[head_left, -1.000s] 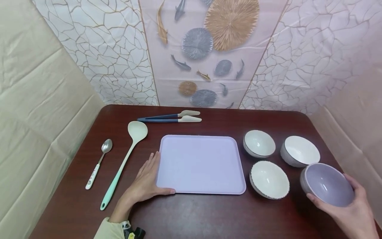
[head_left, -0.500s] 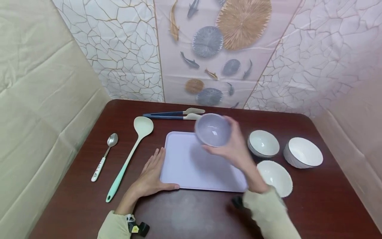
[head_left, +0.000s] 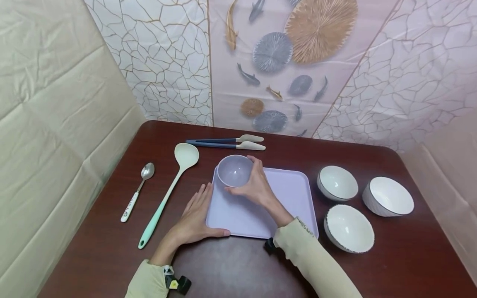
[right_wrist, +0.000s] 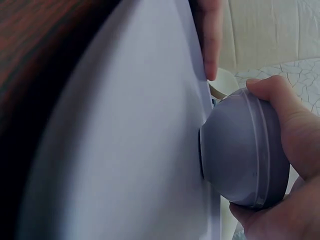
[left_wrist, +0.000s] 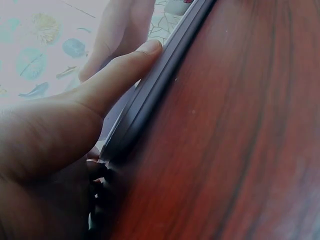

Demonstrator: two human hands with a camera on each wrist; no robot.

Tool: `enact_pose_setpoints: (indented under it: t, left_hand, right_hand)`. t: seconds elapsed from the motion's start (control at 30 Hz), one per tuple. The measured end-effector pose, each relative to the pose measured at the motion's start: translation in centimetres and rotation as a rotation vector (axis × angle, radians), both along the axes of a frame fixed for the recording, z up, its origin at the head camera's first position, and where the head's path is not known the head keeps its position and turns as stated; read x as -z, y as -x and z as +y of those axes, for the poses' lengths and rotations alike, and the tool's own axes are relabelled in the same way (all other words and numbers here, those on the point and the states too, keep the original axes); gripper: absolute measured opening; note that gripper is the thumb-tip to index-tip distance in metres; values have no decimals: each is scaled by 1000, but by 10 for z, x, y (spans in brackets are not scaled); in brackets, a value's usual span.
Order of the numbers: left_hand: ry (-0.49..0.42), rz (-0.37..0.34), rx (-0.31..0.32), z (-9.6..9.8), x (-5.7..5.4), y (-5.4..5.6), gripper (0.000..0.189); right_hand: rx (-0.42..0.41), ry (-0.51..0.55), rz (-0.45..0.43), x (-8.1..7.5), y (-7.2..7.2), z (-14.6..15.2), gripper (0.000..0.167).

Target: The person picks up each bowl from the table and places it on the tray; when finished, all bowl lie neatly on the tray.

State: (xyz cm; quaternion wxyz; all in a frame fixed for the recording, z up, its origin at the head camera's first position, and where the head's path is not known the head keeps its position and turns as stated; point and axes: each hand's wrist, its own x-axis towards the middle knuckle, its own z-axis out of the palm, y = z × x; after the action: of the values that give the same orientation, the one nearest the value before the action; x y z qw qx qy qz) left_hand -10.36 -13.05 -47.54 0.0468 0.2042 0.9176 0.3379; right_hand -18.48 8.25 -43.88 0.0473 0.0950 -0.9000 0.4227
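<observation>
A lavender bowl (head_left: 234, 171) is at the back left corner of the lavender tray (head_left: 290, 198), upright, its base right at the tray's surface in the right wrist view. My right hand (head_left: 257, 184) grips the bowl by its right side, thumb at the near rim and fingers at the far rim. My left hand (head_left: 195, 219) lies against the tray's left edge with fingers straight. Its thumb (left_wrist: 125, 70) stretches along the near edge in the left wrist view. The bowl's outer wall (right_wrist: 235, 145) shows in the right wrist view.
Right of the tray stand a white bowl (head_left: 338, 183), a ribbed white bowl (head_left: 388, 196) and a rough-rimmed white bowl (head_left: 349, 228). A mint-handled ladle (head_left: 167, 194) and a teaspoon (head_left: 137, 192) lie to the left. Blue-handled tongs (head_left: 225, 142) lie behind the tray.
My right hand has carried the lavender bowl from the far right of the table, across and down to the tray's back left corner. The left hand stays at the tray's edge.
</observation>
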Motion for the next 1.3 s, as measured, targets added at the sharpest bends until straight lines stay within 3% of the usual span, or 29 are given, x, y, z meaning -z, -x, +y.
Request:
enact_pose_setpoints:
  t: [0.13, 0.33, 0.43, 0.53, 0.67, 0.73, 0.8, 0.87, 0.93, 1.03, 1.17, 1.3]
  left_hand:
    - [5, 0, 1, 1, -2, 1, 134]
    - [5, -3, 1, 1, -1, 1, 134]
    - [0, -2, 1, 3, -2, 1, 134]
    - [4, 5, -6, 3, 0, 0, 134]
    - [-1, 2, -12, 3, 1, -2, 134]
    - [-5, 0, -11, 4, 1, -2, 133]
    - [-6, 2, -10, 5, 0, -2, 133]
    - [-3, 10, -12, 4, 0, -3, 134]
    - [-2, 22, -10, 4, 1, -3, 135]
    - [5, 32, -9, 3, 1, -3, 135]
    - [22, 24, -12, 4, 1, -4, 135]
    - [20, 18, -14, 6, 1, -3, 135]
  right_hand:
    - [-5, 12, -3, 2, 0, 1, 121]
    - [-27, 8, 32, -2, -3, 4, 138]
    - [-18, 18, 53, -10, -5, 8, 137]
    - [-34, 82, 60, -32, -12, 20, 125]
    - [-61, 124, 164, -81, -28, 81, 91]
    - [-4, 48, 224, -103, -39, 133, 75]
    - [120, -56, 236, -114, -50, 191, 67]
    - [244, -148, 175, -112, -62, 246, 72]
    - [315, -181, 122, -101, -70, 292, 79]
    - [337, -188, 90, -72, -78, 340, 92]
    - [335, -195, 32, -39, -83, 368, 108]
    - [360, -212, -75, -24, -85, 376, 118]
